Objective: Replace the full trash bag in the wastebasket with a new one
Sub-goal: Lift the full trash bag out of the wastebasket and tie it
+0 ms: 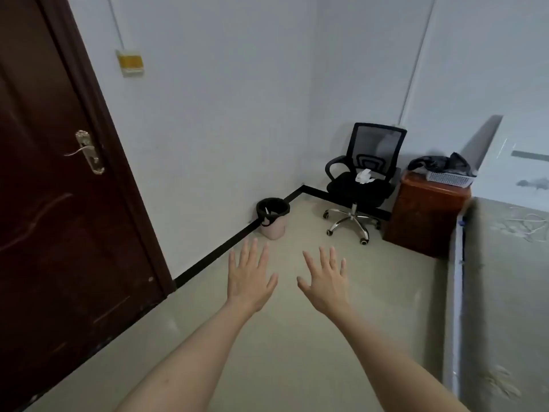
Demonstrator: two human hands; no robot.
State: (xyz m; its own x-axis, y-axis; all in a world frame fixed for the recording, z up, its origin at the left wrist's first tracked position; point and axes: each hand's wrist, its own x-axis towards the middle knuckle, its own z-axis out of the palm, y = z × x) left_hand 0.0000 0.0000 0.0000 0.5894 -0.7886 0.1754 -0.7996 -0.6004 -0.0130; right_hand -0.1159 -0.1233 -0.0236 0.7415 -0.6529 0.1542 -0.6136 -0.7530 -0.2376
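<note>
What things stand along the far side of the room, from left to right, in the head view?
door → wastebasket → office chair → wooden cabinet → bed. Both hands, left hand and right hand, are open and hold nothing.

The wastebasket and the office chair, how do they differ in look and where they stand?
The wastebasket is a low pink tub lined with a black bag; the office chair is taller, black, on a chrome wheeled base. The wastebasket stands against the left wall; the office chair sits in the corner beside a wooden cabinet. Both stand on the floor and hold something white.
</note>
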